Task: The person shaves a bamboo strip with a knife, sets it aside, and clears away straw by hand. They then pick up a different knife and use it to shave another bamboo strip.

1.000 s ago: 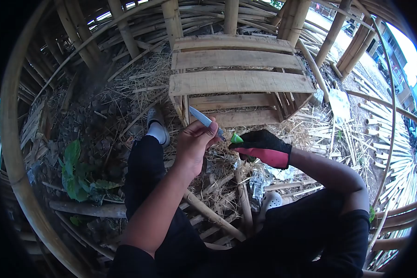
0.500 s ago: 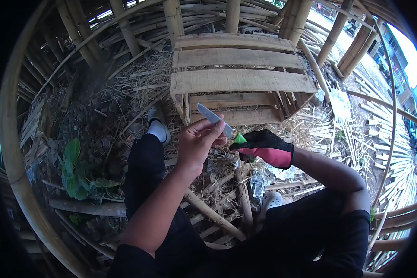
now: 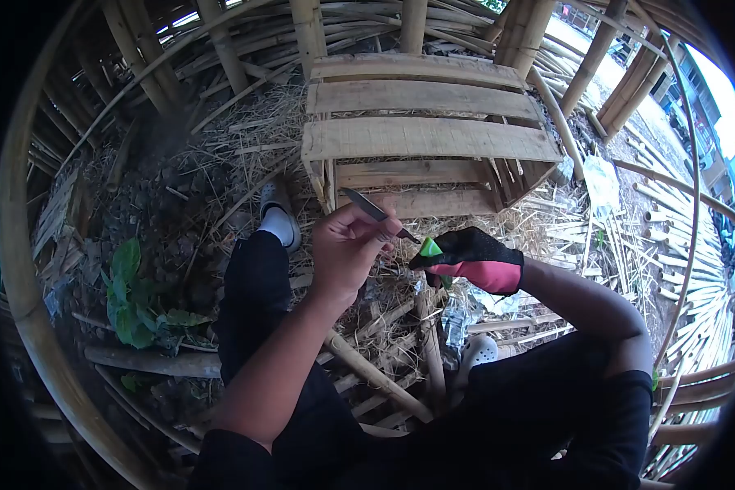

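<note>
Fingers (image 3: 366,231) of the bare left hand (image 3: 347,249) pinch a thin knife blade (image 3: 376,211) between thumb and forefinger, the grip closed on the flat of the steel. Seen from the head camera, this hand sits just left of the picture's centre. The blade slants from about ten o'clock of the hand down toward four o'clock, and its dark tip points at the gloved right hand (image 3: 469,260).

That right hand wears a black and pink glove, and its fingers are clenched around a small green piece (image 3: 429,247), which pokes out at the nine o'clock side of the glove. The blade's tip lies just beside the green piece (whether the two touch I cannot tell).

At twelve o'clock from both hands stands a wooden pallet (image 3: 429,137) with pale planks, propped among bamboo poles (image 3: 220,49). Dry straw (image 3: 245,122) covers the ground around it. At nine o'clock from the left hand, well apart, green leaves (image 3: 131,294) grow by a thick curved bamboo stem (image 3: 24,269). The person's dark trouser legs run from six o'clock upward, with a white sock and shoe (image 3: 279,214) at eleven o'clock of the left hand. Split bamboo strips (image 3: 702,269) lie at three o'clock.
</note>
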Tool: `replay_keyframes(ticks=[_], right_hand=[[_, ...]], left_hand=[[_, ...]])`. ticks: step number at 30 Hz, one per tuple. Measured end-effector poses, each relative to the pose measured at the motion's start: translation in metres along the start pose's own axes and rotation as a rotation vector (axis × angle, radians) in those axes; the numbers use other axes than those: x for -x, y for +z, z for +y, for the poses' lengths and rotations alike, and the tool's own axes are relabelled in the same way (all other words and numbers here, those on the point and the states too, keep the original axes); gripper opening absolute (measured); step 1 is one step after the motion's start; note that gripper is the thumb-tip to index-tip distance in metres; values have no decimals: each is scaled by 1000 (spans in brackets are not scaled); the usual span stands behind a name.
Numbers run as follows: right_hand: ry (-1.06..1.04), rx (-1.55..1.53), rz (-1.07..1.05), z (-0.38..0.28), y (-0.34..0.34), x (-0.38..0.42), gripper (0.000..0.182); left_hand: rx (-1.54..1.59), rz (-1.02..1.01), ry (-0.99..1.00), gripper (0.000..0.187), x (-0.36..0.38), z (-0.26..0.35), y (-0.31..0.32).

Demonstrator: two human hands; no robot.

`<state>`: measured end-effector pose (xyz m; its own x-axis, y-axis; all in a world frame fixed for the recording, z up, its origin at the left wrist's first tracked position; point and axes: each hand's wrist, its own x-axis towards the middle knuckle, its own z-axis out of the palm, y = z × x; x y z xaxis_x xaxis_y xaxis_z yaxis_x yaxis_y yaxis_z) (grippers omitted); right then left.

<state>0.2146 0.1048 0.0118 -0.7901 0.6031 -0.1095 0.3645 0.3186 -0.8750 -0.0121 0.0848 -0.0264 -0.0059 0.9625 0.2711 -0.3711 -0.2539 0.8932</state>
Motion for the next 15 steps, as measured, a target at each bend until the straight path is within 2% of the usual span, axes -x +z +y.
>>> replay_keyframes(ticks=[3, 6, 13, 15], right_hand=[[-39, 88, -4, 0, -1, 0, 29], [56, 88, -22, -2, -2, -1, 30], [-2, 15, 20, 0, 2, -1, 28], [106, 114, -9, -4, 0, -3, 28]], left_hand=[[5, 13, -14, 14, 1, 7, 4], [-43, 58, -35, 16, 3, 11, 8], [-106, 94, -25, 19, 4, 8, 11], [-132, 92, -6, 19, 4, 6, 11]])
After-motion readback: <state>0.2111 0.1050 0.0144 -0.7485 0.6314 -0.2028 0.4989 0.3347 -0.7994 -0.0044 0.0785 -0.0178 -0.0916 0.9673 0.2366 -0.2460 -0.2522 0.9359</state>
